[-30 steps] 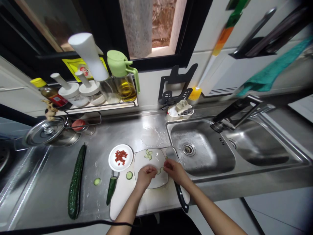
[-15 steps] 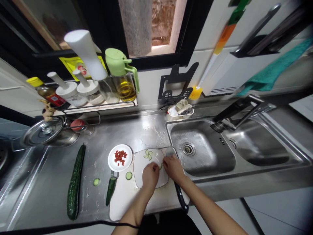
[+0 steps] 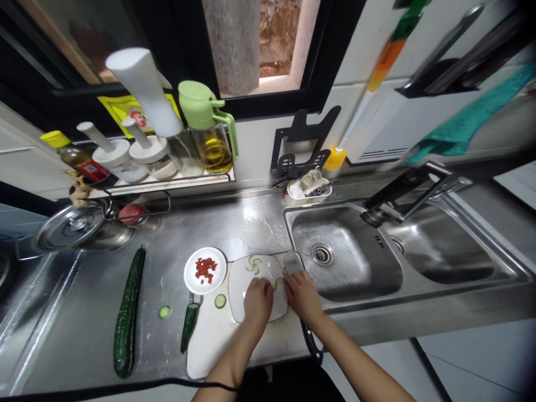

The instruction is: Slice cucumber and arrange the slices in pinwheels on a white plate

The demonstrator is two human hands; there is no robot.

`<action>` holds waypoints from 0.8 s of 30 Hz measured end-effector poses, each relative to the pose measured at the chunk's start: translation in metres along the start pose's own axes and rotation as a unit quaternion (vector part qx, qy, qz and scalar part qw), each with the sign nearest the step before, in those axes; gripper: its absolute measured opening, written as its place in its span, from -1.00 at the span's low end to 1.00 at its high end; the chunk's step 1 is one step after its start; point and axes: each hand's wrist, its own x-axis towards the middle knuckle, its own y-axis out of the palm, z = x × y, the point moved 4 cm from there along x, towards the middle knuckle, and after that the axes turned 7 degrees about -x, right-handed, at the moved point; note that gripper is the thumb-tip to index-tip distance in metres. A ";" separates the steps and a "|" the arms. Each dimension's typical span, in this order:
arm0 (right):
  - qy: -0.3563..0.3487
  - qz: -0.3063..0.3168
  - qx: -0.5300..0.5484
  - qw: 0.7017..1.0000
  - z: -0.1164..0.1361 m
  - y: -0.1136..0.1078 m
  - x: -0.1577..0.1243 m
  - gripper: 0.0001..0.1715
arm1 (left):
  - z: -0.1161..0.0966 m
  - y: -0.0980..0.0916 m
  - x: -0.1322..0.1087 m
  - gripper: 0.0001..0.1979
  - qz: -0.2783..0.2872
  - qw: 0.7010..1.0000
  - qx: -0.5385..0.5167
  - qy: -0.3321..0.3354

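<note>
A square white plate [image 3: 239, 279] rests on a white cutting board [image 3: 209, 349], with thin cucumber slices [image 3: 253, 262] in a curved cluster near its far edge. My left hand [image 3: 257, 304] is over the plate, fingers curled closed beside another thin cucumber slice [image 3: 280, 282]; what its fingertips hold is hidden. On the plate's right, my right hand [image 3: 305, 295] spreads its fingers over the blade of a black-handled knife [image 3: 312, 343], close to a bit of cucumber. A cucumber piece [image 3: 190, 326] and a round cucumber slice [image 3: 220, 301] lie left of the plate.
A small white plate [image 3: 191, 268] holds chopped red bits. Further left lie a whole cucumber [image 3: 128, 318] and a cucumber end [image 3: 164, 311]. The double sink [image 3: 347, 251] is at the right. Condiment jars and an oil bottle [image 3: 211, 142] line the rack behind.
My right hand has moved slightly right, away from my left fingertips, and its fingers now spread over the knife blade. My left hand stays nearly in place.
</note>
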 end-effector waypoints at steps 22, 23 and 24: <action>-0.029 0.091 -0.070 0.993 0.018 0.016 -0.025 -0.50 | -0.001 -0.002 0.001 -0.83 -0.005 1.000 0.008 0.007; -0.028 0.092 -0.068 0.993 0.019 0.015 -0.025 -0.50 | -0.002 -0.003 0.001 -0.83 -0.005 1.000 0.008 0.006; -0.027 0.092 -0.068 0.993 0.019 0.015 -0.025 -0.50 | -0.002 -0.003 0.001 -0.83 -0.005 1.000 0.009 0.005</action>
